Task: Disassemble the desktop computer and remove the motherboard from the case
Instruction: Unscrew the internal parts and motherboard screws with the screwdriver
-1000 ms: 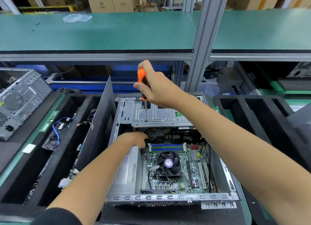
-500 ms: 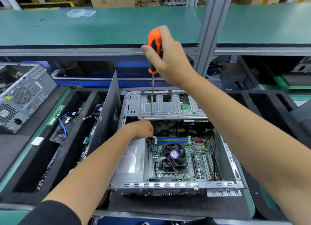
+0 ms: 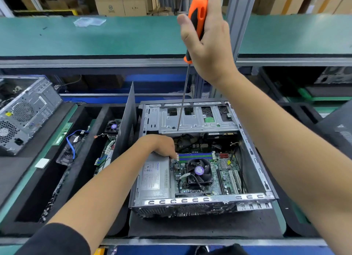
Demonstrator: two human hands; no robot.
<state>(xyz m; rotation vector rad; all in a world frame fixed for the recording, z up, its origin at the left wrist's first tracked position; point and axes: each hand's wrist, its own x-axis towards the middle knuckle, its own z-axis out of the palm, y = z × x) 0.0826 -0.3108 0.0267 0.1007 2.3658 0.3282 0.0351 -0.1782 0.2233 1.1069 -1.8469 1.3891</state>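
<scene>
One motherboard (image 3: 198,176) lies flat in the open case (image 3: 253,159) at lower centre, with its fan, cables and memory sticks all in place. The left hand (image 3: 162,145) reaches in beside the power supply (image 3: 154,176), fingers curled at something I cannot make out. The right hand (image 3: 205,43), top centre, grasps an orange screwdriver (image 3: 197,16) whose tip sits near the drive cage (image 3: 194,119); a slip could jab the board or cables. The power supply's sticker and the box prints at top are too small to read.
</scene>
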